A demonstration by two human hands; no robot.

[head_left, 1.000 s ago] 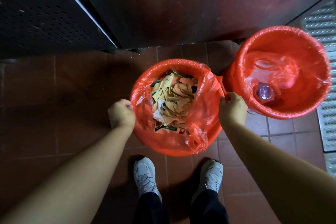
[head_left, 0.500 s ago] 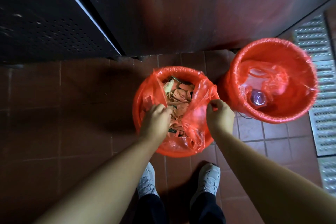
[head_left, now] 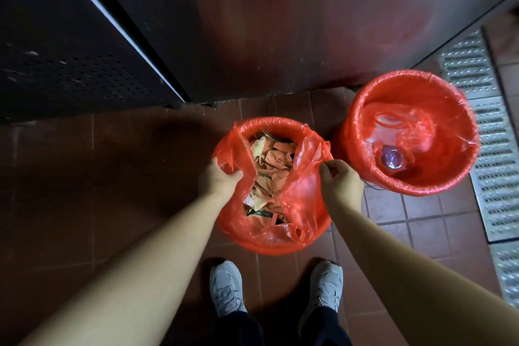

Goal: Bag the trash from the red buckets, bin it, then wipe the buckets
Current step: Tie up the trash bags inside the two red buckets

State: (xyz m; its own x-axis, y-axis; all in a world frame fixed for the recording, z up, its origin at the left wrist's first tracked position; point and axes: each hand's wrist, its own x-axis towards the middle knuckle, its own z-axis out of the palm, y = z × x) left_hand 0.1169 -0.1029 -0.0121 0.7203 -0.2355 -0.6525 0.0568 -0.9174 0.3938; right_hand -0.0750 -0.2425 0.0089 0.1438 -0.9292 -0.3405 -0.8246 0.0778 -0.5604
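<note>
We gripped the liner (head_left: 300, 185) of the near bucket (head_left: 269, 241) on both sides: left hand (head_left: 217, 178) curled over its left edge, right hand (head_left: 339, 180) pinching its right edge. The trash (head_left: 271, 168) lay between our hands, so gathering meant drawing both edges inward. The far bucket (head_left: 412, 132) stood just beside our right hand.

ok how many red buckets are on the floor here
2. The near bucket sits by the feet, both hands at its liner; the far bucket stands beside it, next to the floor grate. More may lie outside the view.

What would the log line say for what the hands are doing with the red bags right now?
left hand: grips liner edge | right hand: pinches liner edge | near bucket: paper trash | far bucket: untouched
</note>
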